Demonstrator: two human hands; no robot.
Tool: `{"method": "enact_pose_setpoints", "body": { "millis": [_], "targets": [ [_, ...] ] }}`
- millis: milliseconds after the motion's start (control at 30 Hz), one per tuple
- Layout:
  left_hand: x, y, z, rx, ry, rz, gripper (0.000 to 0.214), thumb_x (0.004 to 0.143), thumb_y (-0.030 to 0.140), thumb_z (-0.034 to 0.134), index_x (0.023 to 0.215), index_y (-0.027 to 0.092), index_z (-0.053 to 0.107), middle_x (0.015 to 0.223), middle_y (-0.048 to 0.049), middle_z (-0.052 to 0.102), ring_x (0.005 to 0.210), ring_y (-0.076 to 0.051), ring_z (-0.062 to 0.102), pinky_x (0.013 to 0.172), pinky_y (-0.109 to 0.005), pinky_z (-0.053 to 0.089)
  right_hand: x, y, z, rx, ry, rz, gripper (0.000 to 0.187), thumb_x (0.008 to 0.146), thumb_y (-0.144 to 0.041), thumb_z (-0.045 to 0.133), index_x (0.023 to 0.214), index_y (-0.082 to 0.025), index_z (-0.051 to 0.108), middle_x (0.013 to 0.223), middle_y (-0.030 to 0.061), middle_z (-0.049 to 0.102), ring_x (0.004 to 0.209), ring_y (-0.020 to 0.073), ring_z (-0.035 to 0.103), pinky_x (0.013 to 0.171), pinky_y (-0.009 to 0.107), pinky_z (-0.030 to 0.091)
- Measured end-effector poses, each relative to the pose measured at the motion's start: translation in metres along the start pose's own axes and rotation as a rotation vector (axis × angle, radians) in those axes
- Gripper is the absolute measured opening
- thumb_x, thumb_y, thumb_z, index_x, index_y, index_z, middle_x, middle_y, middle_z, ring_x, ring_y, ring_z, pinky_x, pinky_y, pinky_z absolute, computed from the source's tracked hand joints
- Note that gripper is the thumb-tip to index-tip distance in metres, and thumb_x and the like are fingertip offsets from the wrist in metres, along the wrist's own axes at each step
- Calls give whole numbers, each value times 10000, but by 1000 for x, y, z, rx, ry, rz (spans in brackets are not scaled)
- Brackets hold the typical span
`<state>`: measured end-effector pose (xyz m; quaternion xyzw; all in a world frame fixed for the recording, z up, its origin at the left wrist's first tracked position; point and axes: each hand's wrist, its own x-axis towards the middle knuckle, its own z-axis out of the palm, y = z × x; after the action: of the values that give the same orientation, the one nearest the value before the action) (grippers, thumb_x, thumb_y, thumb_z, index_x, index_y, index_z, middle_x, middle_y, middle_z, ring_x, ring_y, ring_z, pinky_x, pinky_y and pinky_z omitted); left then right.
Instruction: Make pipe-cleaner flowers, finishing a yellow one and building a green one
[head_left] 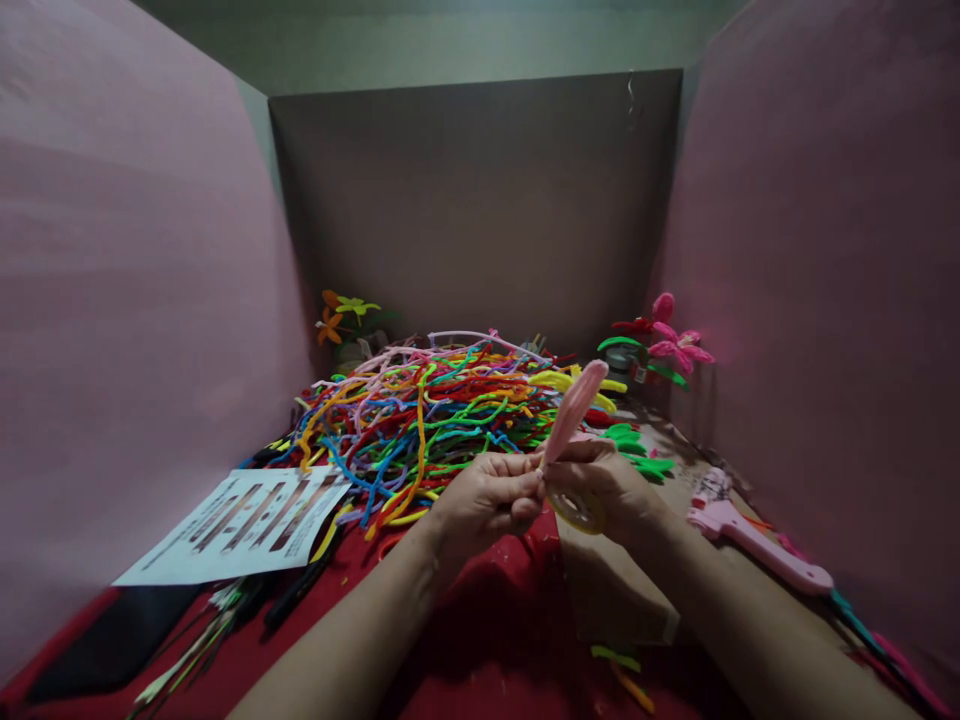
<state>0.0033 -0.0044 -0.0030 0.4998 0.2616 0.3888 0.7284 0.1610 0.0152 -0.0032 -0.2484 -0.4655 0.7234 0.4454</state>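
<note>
Left grip: the left hand (487, 500) is clenched, thumb and fingertips pinching the lower end of the pink petal (574, 408).
Right grip: the right hand (616, 490) is closed on that same lower end from the other side, so the 2 hands meet knuckle to knuckle.
Held thing: the pink petal is a narrow fuzzy loop, standing tilted up and to the right above both hands, in front of the pile.
Under the right hand: a yellowish tape ring (577, 512) hangs against its fingers; how it is held cannot be told.
Below the hands: a red cloth (495, 640) and a brown cardboard block (619, 595).
Behind the hands: a tangled pile of pipe cleaners (427, 420) in many colours.
Left of the pile: a printed sheet (240, 522) lying flat.
Right side: green leaf shapes (637, 452) just beyond the right hand, and a pink glue gun (750, 540) near the right wrist.
Far corners: an orange and yellow flower (345, 315) on the left, a pink flower (675, 340) on the right.
Surround: a cardboard back wall (480, 210).
</note>
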Motion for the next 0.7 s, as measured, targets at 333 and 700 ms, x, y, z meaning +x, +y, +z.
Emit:
{"method": "enact_pose_setpoints", "body": {
  "millis": [333, 700],
  "targets": [
    [-1, 5, 10, 661, 361, 216, 201, 750, 315, 573, 671, 134, 612, 547, 24, 525, 430, -53, 374, 422, -180, 286, 1, 6, 10, 101, 153, -125, 151, 459, -154, 783, 559, -149, 671, 526, -6, 606, 496, 110, 522, 508, 243, 384],
    [0, -4, 2, 1020, 575, 398, 227, 806, 312, 487, 673, 176, 612, 553, 7, 554, 528, -108, 487, 537, -204, 353, 2, 9, 0, -133, -40, -101, 156, 590, -172, 701, 740, -172, 657, 679, 4, 616, 618, 134, 543, 593, 261, 411]
  ]
}}
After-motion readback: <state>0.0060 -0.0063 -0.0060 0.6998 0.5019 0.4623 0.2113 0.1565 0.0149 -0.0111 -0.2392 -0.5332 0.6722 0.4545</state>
